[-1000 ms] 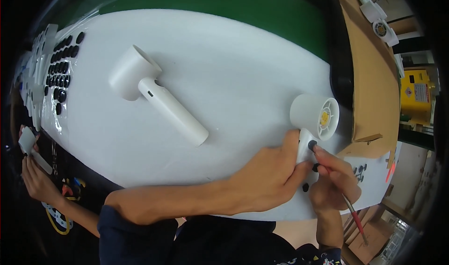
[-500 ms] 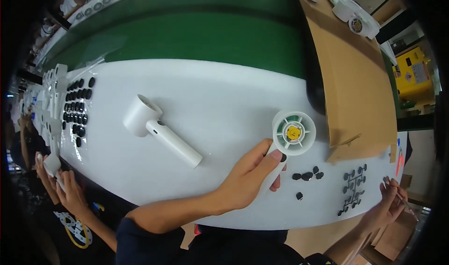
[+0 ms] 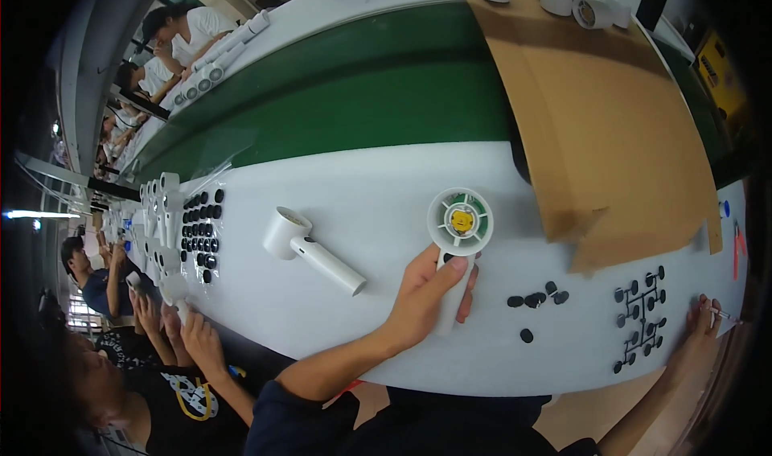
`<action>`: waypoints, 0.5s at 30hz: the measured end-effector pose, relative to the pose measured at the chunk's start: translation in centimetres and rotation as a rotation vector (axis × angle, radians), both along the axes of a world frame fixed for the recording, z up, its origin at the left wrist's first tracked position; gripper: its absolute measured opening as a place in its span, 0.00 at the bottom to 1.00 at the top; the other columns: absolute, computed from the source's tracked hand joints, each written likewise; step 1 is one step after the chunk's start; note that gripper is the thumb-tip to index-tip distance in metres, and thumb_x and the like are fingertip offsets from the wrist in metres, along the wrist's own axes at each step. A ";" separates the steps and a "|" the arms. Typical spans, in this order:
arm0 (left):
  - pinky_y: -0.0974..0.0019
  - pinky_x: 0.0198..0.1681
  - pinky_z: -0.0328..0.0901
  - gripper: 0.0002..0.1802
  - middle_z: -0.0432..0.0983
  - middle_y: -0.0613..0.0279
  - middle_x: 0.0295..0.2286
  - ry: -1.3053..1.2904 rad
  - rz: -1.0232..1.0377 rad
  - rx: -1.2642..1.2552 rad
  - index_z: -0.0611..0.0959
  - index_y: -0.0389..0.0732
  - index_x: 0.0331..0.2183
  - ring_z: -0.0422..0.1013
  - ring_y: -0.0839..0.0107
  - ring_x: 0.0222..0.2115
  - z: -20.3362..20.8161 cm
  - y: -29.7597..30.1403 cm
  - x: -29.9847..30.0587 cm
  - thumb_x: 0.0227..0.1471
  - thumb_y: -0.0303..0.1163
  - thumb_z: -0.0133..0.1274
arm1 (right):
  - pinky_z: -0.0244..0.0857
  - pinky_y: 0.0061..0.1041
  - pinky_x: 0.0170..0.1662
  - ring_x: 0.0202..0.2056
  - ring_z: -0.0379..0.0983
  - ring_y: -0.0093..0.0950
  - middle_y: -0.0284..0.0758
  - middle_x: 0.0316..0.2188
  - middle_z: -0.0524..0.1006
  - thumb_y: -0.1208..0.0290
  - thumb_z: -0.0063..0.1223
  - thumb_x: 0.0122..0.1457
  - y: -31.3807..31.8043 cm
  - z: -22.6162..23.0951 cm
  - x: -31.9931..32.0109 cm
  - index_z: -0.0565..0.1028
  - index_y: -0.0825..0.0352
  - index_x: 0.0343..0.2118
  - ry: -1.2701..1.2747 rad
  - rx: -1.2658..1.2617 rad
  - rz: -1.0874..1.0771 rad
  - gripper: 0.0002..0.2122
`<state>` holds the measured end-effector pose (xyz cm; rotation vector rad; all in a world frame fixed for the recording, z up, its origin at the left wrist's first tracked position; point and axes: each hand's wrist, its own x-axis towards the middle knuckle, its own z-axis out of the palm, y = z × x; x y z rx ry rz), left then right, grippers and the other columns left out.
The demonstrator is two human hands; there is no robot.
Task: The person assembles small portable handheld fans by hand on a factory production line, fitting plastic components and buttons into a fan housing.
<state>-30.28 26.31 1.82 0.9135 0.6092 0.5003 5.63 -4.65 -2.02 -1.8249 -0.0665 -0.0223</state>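
My left hand is closed around the handle of a white hair dryer, its thumb near a dark button. The dryer's round head points up, showing inner ribs, a yellow hub and some green inside. At the right edge of the table my right hand pinches a slim, pen-like metal tool; its exact kind is unclear. Beside that hand lies a black sprue with small round discs. Several loose black discs lie between the hands. A second white hair dryer rests on the table to the left.
Rows of black round caps and white dryer parts line the left side. A large cardboard sheet stands at the right. Beyond the white table runs a green belt. Co-workers sit at the left; a neighbour's hands hold a white part.
My view has tilted up and to the left, so more of the far table and co-workers shows. My left hand still holds the dryer, and my right hand still holds the slim tool.
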 end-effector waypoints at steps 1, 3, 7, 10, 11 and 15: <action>0.73 0.18 0.60 0.12 0.67 0.62 0.25 -0.007 -0.019 0.000 0.69 0.37 0.38 0.64 0.74 0.16 0.1 0.0 -0.2 0.57 0.36 0.42 | 0.57 0.17 0.44 0.42 0.67 0.18 0.31 0.41 0.74 0.61 0.48 0.59 0.4 0.3 -0.4 0.64 0.64 0.51 -0.011 -0.027 0.001 0.20; 0.71 0.15 0.60 0.18 0.68 0.57 0.20 0.101 0.057 0.083 0.73 0.34 0.37 0.65 0.71 0.13 0.7 -0.7 -0.2 0.52 0.40 0.45 | 0.57 0.16 0.42 0.39 0.68 0.17 0.29 0.38 0.75 0.60 0.47 0.59 1.0 0.3 -0.7 0.65 0.64 0.51 -0.057 -0.049 0.054 0.19; 0.71 0.15 0.61 0.23 0.69 0.57 0.20 0.267 0.123 0.278 0.73 0.31 0.37 0.65 0.70 0.13 2.8 -0.7 -3.0 0.52 0.44 0.44 | 0.55 0.12 0.35 0.34 0.63 0.11 0.25 0.34 0.72 0.66 0.50 0.58 0.1 -1.1 -0.1 0.66 0.64 0.53 -0.114 -0.070 0.122 0.20; 0.72 0.15 0.61 0.30 0.69 0.58 0.22 0.315 0.464 0.474 0.68 0.29 0.43 0.66 0.71 0.14 4.1 -0.2 -5.9 0.55 0.50 0.38 | 0.54 0.11 0.31 0.31 0.63 0.10 0.24 0.33 0.71 0.69 0.51 0.57 2.1 0.4 -1.5 0.67 0.63 0.52 -0.126 -0.131 0.048 0.19; 0.74 0.16 0.61 0.30 0.69 0.59 0.24 0.374 0.448 0.629 0.66 0.30 0.44 0.66 0.72 0.15 5.4 0.3 -7.5 0.55 0.50 0.37 | 0.53 0.11 0.31 0.30 0.62 0.11 0.25 0.35 0.71 0.70 0.51 0.57 2.3 0.4 -1.5 0.68 0.64 0.51 -0.130 -0.148 0.010 0.18; 0.75 0.14 0.57 0.24 0.67 0.62 0.24 0.368 0.743 0.519 0.69 0.34 0.43 0.62 0.77 0.15 5.1 0.8 -11.5 0.56 0.46 0.38 | 0.54 0.12 0.30 0.31 0.63 0.13 0.26 0.33 0.71 0.70 0.51 0.57 4.0 1.3 -3.5 0.69 0.65 0.49 -0.277 -0.283 -0.083 0.17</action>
